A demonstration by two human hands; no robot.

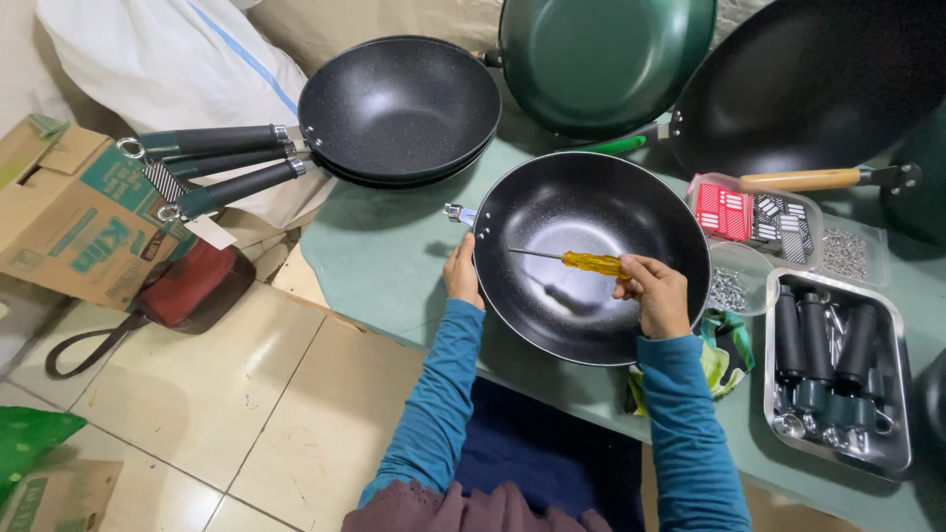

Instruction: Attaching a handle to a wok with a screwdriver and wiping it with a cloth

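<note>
A black wok pan without a handle (pixel 591 258) sits on the green table (pixel 384 261) in front of me, its metal bracket (pixel 457 213) pointing left. My left hand (pixel 462 275) grips the pan's left rim, just below the bracket. My right hand (pixel 654 293) holds a screwdriver (pixel 572 260) with a yellow handle over the pan's inside, its thin shaft pointing left toward the bracket.
Stacked black pans with handles (pixel 399 106) lie at the back left, a green pan (pixel 603 57) and a large black pan (pixel 813 84) at the back. A steel tray of black handles (pixel 836 371), a small bowl of screws (pixel 731 287) and a plastic box (pixel 755 213) sit right. Cardboard box (pixel 69 212) on the floor.
</note>
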